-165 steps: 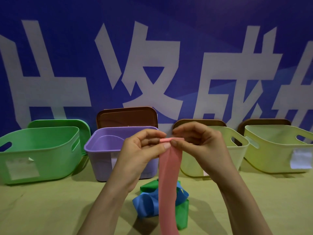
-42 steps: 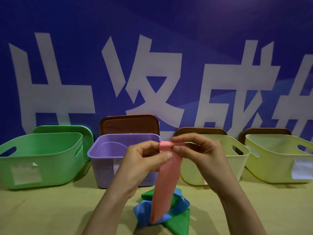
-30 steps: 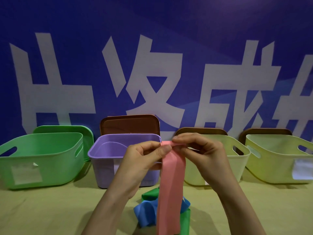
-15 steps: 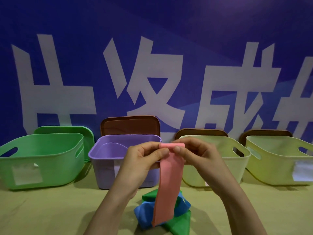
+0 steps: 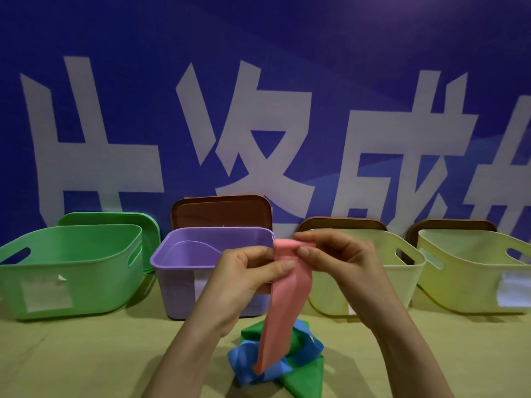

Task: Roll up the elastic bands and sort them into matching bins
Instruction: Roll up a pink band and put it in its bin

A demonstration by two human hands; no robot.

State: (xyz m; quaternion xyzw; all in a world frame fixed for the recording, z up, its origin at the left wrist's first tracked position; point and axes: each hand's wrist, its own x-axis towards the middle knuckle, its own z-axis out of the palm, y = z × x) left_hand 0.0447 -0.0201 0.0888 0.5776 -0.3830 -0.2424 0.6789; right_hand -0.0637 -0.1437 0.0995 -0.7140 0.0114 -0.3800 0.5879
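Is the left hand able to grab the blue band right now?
Probably not yet: the left hand is pinching the pink band, which also hangs in front of the blue band.

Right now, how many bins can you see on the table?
4. A green bin sits far left, a purple bin beside it, a pale yellow bin behind the right hand, and a brighter yellow bin far right, cut by the edge. More may be out of view.
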